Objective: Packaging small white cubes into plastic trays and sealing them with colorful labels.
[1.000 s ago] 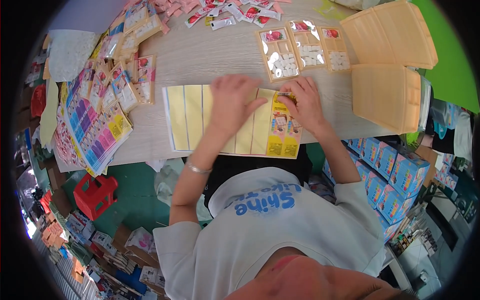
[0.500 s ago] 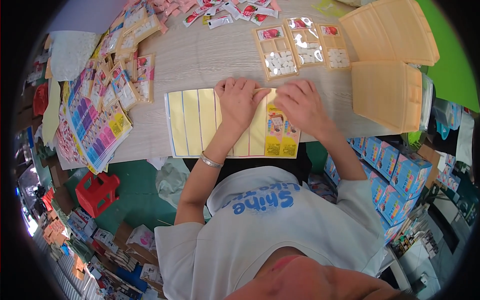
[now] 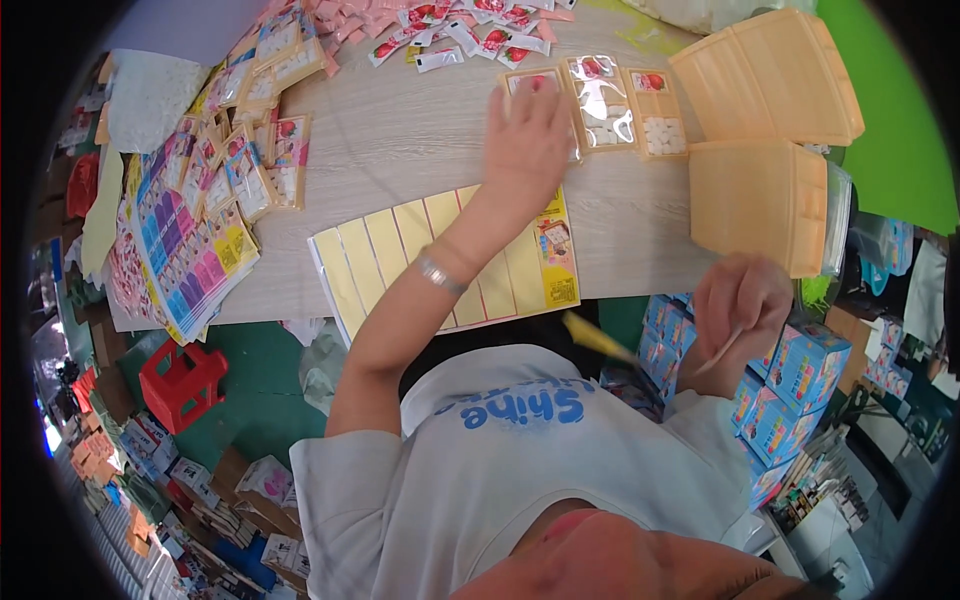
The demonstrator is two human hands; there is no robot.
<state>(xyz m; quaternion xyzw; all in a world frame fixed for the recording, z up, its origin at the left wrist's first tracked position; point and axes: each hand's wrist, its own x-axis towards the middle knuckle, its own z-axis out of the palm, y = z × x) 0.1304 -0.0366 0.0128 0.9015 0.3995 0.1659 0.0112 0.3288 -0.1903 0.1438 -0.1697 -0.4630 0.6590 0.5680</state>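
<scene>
Left hand [image 3: 527, 140]: fingers spread, palm down on a clear flat packet [image 3: 537, 100] on the tabletop [image 3: 400, 140]; the packet is mostly hidden. Right hand [image 3: 740, 310]: curled off the tabletop edge, pinching a thin yellow strip [image 3: 598, 340], blurred. The yellow sheet [image 3: 400, 250] lies flat beneath the left forearm.

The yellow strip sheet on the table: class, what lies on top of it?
On the yellow strip sheet rests the left forearm, crossing it toward the blister packs. One printed card shows at its right end. Strips beneath the arm are covered.
</scene>
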